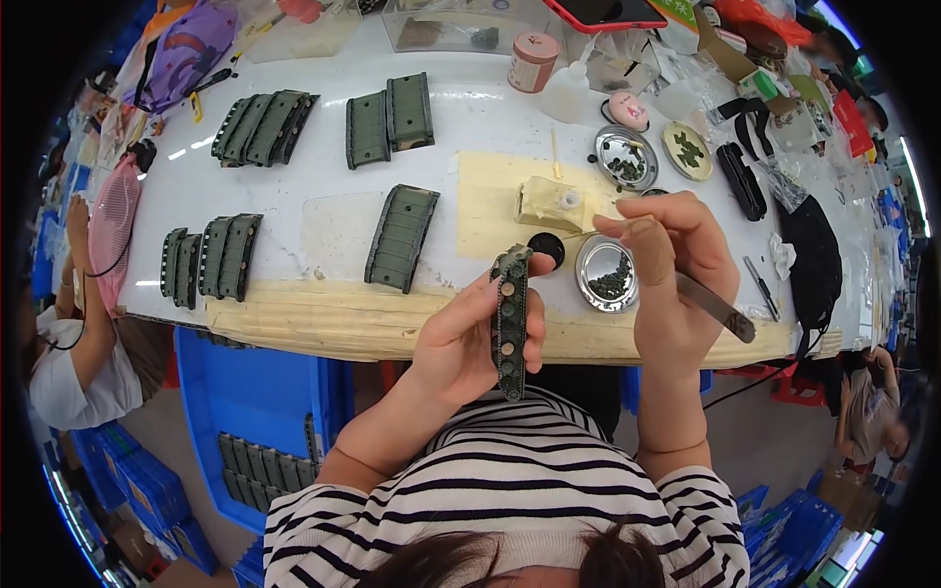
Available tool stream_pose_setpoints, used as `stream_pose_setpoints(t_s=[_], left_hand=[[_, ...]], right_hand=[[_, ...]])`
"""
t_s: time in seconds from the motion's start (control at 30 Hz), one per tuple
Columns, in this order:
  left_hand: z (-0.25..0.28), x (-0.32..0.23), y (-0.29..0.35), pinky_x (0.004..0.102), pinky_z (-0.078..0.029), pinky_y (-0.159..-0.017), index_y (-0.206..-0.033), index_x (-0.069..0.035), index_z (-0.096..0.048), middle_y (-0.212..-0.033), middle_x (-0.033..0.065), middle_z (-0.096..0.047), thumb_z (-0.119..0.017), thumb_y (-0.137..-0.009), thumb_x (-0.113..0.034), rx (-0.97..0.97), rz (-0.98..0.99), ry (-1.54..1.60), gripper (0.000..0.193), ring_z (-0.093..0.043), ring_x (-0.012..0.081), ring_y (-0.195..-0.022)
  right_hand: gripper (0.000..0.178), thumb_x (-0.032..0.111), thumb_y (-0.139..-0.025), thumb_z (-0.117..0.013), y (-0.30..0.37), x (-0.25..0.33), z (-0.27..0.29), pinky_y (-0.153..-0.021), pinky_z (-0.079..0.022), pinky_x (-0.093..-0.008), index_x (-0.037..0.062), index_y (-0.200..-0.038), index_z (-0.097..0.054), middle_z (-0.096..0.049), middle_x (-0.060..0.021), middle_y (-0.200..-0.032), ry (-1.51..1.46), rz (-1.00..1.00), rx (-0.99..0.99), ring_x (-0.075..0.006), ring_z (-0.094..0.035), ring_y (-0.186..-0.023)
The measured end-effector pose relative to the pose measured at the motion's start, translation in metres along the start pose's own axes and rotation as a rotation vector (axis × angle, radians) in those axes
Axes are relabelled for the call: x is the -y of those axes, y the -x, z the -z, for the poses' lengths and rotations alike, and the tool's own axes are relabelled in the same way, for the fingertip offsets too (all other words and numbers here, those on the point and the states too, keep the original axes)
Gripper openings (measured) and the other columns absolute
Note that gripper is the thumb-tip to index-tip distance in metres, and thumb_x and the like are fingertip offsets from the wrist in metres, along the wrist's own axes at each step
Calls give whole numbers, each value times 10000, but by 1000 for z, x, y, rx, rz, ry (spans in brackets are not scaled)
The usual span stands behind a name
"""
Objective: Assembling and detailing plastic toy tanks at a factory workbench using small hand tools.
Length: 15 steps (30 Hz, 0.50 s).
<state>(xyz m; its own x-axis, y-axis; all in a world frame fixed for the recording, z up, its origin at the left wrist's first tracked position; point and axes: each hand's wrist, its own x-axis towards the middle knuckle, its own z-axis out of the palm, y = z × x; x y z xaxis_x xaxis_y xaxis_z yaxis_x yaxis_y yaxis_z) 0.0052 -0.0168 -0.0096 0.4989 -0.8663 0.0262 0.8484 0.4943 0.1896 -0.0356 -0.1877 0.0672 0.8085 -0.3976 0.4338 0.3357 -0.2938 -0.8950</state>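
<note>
My left hand (467,328) is closed around a dark green model tank hull piece (510,323), held upright with its row of wheels and track in sight. Closed on metal tweezers, my right hand (676,260) is raised over the table edge; the broad end of the tweezers (720,309) sticks out below the palm. A thin tip points from its fingertips toward the piece, apart from it. Between the hands are a small black round cup (546,250) and a shiny metal dish (586,294) of tiny dark green parts.
Several green hull pieces (402,240) lie on the white table (323,176). A cream-coloured block (537,203), another metal dish (603,147) and a pale lid (704,169) with green parts stand beyond my hands. A blue crate (201,392) is below left. Other people sit at both sides.
</note>
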Motion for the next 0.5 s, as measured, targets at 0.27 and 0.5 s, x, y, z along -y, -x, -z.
stream_pose_setpoints(t_s=[0.27, 0.5], left_hand=[[-6, 3, -1, 318, -556, -681, -1343, 8, -368, -912, 141, -629, -415, -997, -248, -37, 9, 27, 433, -661, 223, -734], [-7, 2, 1, 339, -502, -658, -1370, -3, -348, -896, 113, -571, -358, -1011, -291, -63, 27, -44, 461, -581, 212, -740]], right_hand=[[173, 103, -953, -562, 12, -3, -8, -704, -546, -234, -52, -1030, -564, -617, -90, -961, -297, -246, 79, -155, -676, -807], [156, 75, -953, -545, 11, -4, -8, -692, -551, -227, -63, -1024, -563, -613, -91, -952, -275, -235, 92, -164, -684, -804]])
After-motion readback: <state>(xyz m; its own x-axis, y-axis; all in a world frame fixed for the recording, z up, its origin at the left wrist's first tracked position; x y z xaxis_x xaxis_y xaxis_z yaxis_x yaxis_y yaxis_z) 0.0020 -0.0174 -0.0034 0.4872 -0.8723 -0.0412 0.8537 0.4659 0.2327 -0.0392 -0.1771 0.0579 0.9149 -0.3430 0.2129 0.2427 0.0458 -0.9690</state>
